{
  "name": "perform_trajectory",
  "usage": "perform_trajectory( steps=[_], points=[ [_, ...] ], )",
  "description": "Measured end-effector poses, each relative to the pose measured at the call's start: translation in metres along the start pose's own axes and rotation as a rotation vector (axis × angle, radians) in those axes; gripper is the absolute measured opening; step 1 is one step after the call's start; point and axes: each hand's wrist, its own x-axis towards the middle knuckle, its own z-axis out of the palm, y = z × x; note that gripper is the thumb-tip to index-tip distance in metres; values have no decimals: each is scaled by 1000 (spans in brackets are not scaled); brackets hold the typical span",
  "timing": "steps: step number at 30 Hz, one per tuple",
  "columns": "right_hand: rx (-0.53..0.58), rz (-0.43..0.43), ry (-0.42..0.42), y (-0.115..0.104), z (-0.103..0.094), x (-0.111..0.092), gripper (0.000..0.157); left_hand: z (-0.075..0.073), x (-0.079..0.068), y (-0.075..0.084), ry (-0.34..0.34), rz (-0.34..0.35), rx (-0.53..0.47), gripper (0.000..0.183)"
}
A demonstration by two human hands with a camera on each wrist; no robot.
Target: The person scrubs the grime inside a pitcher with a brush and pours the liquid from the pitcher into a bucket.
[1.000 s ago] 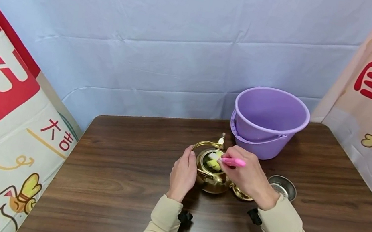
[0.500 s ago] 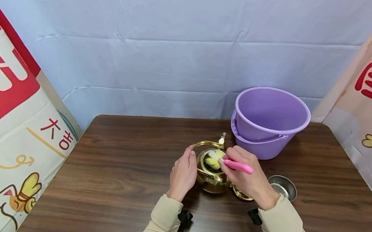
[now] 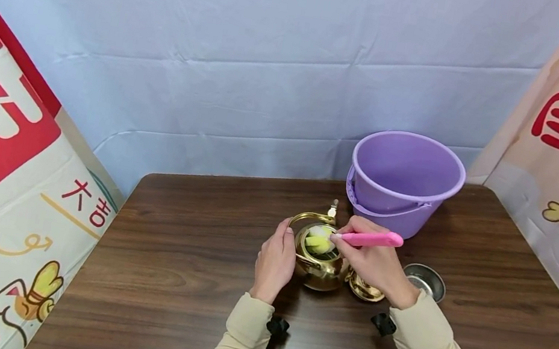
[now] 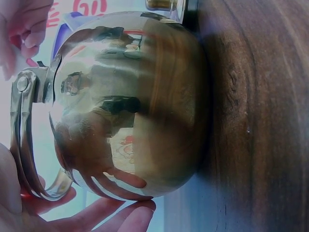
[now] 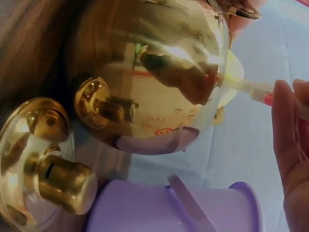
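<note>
A shiny golden teapot stands upright on the wooden table, its lid off and its arched handle raised. My left hand holds it at the left, with the handle between thumb and fingers and fingertips against the pot's body in the left wrist view. Between the thumb and fingers of my right hand is a pink-handled sponge brush. Its yellow and white sponge head sits at the pot's mouth; in the right wrist view, part of the head shows above the rim.
The golden lid lies on the table just right of the pot. Farther right is a small round metal strainer or bowl, partly behind my right arm. A purple bucket stands behind, near the blue backdrop.
The brush handle has swung to the right and risen, showing more of its length. The sponge head has come up higher in the pot's mouth. My left hand and the teapot stay put.
</note>
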Motion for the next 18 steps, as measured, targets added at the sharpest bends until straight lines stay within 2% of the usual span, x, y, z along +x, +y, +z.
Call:
perform_trajectory(
  steps=[3, 7, 10, 13, 18],
  points=[
    [55, 143, -45, 2, -2, -1, 14, 1, 0, 0, 2, -3, 2, 45],
    [131, 241, -83, -3, -6, 0, 12, 1, 0, 0, 4, -7, 1, 45],
    [182, 265, -88, -16, -11, 2, 10, 1, 0, 1, 4, -8, 4, 45],
    [232, 282, -86, -19, -12, 4, 10, 2, 0, 1, 6, -9, 3, 44],
    [267, 299, -81, 1, -7, 3, 12, 2, 0, 2, 9, -23, -1, 44]
  ],
)
